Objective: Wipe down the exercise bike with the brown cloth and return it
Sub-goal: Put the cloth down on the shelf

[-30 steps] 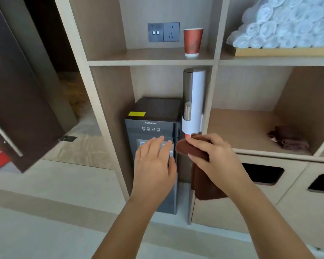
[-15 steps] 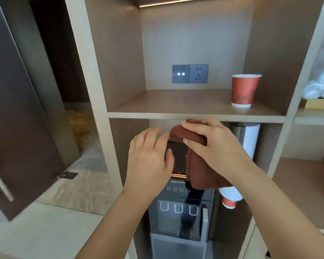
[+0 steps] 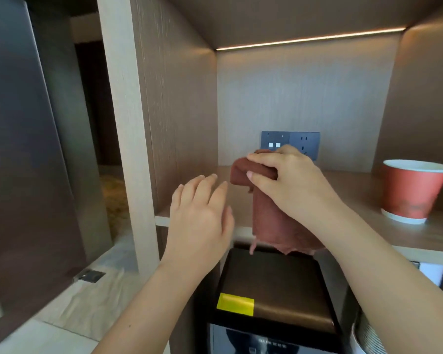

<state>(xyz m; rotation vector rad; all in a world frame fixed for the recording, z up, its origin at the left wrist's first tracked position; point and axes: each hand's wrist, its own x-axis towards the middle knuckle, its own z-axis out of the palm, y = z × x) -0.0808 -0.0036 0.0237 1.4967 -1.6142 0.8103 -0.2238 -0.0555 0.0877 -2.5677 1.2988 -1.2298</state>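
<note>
My right hand [image 3: 289, 185] grips the brown cloth [image 3: 271, 221] by its folded top, holding it over the front of the wooden shelf [image 3: 343, 200]. The cloth's lower part hangs down past the shelf's front edge, above the dark water dispenser [image 3: 271, 287]. My left hand [image 3: 200, 218] hovers just left of the cloth with fingers spread, holding nothing and not touching the cloth. No exercise bike is in view.
A red paper cup [image 3: 412, 190] stands on the shelf at the right. A grey socket panel [image 3: 289, 143] sits on the back wall behind my right hand. A dark cabinet door [image 3: 23, 162] hangs open at the left. A cup dispenser [image 3: 368, 335] shows at lower right.
Both hands rose from in front of the water dispenser up to the shelf level, carrying the cloth along. The view tilted up and moved closer to the shelf compartment.
</note>
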